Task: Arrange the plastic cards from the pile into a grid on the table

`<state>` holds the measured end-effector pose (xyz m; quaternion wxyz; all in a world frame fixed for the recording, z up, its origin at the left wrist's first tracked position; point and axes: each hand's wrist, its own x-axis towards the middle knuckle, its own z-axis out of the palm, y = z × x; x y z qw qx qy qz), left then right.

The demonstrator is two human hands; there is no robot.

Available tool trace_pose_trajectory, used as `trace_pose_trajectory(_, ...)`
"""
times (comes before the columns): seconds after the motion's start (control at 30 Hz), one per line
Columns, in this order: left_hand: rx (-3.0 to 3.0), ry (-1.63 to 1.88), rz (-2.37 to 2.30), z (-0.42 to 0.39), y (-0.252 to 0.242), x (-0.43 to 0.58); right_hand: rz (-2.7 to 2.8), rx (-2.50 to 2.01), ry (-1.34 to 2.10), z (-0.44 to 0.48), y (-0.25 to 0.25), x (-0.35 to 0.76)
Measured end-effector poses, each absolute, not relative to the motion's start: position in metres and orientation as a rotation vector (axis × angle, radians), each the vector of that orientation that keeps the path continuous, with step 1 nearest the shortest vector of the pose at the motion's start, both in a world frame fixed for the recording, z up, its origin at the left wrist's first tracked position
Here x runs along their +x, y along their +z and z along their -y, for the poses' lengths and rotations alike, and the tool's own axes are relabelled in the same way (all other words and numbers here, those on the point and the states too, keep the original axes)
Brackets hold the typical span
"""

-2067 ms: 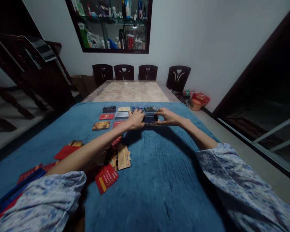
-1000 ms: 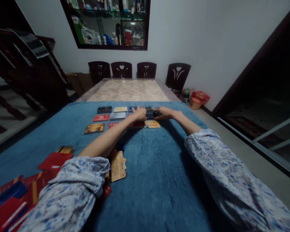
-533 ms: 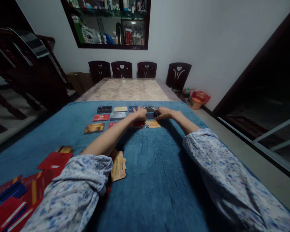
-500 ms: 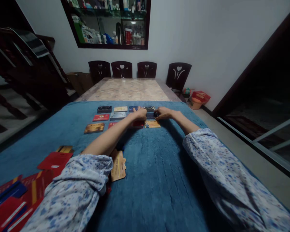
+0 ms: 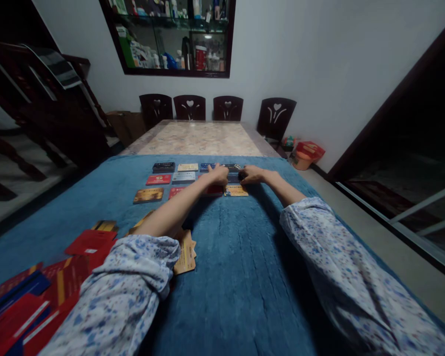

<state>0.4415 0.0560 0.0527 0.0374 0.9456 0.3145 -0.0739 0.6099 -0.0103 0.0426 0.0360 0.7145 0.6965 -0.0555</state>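
Head view: left hand (image 5: 218, 174) and right hand (image 5: 252, 174) have shifted farther up the rows, fingertips on a dark card (image 5: 233, 177). Whether they grasp it cannot be told. A yellow card (image 5: 236, 190) now shows just nearer.

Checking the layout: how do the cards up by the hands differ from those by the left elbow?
The far cards lie apart in neat rows; the near cards overlap in a loose heap. The far cards mix dark, grey, red and tan; the near cards are mostly red. Both sets lie on the blue cloth.
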Motion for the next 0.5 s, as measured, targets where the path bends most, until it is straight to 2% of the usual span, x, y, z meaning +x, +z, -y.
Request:
trace_pose_trajectory(0.17,2.93,-0.18,-0.946,-0.053,0.053,0.436,-2.14,2.212,-0.161,0.012,0.042,0.613)
trace_pose_trajectory(0.5,3.004,0.161,-0.86,-0.044,0.066,0.396,-2.249,2.322,-0.151,0.019,0.033,0.622)
